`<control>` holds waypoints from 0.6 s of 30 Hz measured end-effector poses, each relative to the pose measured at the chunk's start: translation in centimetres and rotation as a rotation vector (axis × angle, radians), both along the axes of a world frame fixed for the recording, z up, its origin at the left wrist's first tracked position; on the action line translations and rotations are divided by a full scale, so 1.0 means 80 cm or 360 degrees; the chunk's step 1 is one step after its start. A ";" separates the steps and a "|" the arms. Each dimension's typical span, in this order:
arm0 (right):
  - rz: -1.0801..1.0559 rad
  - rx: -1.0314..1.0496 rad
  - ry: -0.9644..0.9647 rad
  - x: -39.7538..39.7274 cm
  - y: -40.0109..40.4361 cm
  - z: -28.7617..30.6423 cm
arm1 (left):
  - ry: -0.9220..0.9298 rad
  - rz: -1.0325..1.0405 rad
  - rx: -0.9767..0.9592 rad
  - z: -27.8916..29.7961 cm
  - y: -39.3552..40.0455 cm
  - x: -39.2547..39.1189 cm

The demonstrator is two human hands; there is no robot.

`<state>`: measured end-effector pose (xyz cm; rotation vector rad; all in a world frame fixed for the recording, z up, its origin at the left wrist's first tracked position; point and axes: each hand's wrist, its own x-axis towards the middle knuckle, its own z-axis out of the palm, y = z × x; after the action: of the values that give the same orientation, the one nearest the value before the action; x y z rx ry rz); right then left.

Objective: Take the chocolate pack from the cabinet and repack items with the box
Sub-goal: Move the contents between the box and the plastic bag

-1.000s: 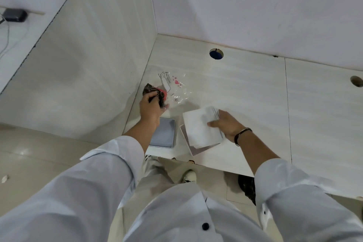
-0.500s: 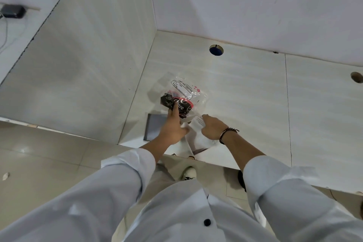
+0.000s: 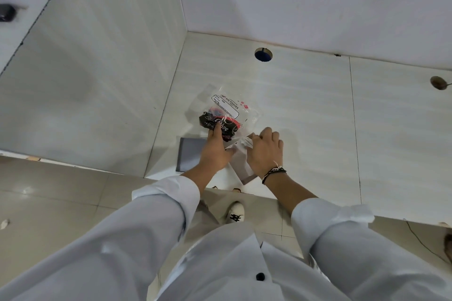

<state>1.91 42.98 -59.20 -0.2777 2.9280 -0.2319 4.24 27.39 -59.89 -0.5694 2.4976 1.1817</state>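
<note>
Since half a second ago little has been shifted: the clear plastic bag [image 3: 233, 111] is kept spread on the counter [image 3: 305, 110], the white paper seen a second ago is no longer held up, and the right hand [image 3: 265, 151] has been closed over the bag's near edge. A second ago the bag lay crumpled and the dark pack was gripped outside it.

The chocolate pack [image 3: 219, 123], dark with a red band, is seen through the plastic, at the near-left corner of the bag. It is pressed or pinched by the left hand [image 3: 214, 151], fingers [image 3: 216, 128] laid narrow on it; whether they are closed round it cannot be told. The right hand's fingers are curled shut on the bag's mouth, a scrap of white paper [image 3: 247, 140] showing beside them.

The grey box lid [image 3: 189, 154] lies just beside the bag, nearer the counter's edge, partly covered by the left wrist.

Risks, as judged: thin film could be torn if both hands pull apart, the pack could slip out, and the lid could be nudged off the edge by the wrist.
</note>
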 end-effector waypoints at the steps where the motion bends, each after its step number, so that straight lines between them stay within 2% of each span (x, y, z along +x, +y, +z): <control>1: -0.0073 0.0004 -0.0038 -0.001 0.002 -0.001 | -0.0014 0.0010 -0.0017 -0.001 0.001 -0.001; 7: -0.0095 -0.0015 -0.0576 -0.026 0.011 0.003 | -0.0072 -0.0011 -0.0001 -0.007 0.006 -0.006; 10: -0.0110 -0.0306 -0.0531 -0.021 0.012 0.005 | -0.0103 -0.0033 0.0002 -0.006 0.006 -0.005; 14: -0.0226 -0.0473 -0.0203 -0.013 0.016 0.003 | -0.0100 -0.0084 -0.0022 -0.003 0.005 -0.008; 18: -0.0647 -0.0740 -0.0400 -0.024 0.019 -0.004 | -0.0133 -0.0052 -0.0010 -0.001 0.004 -0.009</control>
<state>0.01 44.51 -59.52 0.2737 2.6140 -0.9348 3.51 27.72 -59.94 -0.5659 2.4320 1.1150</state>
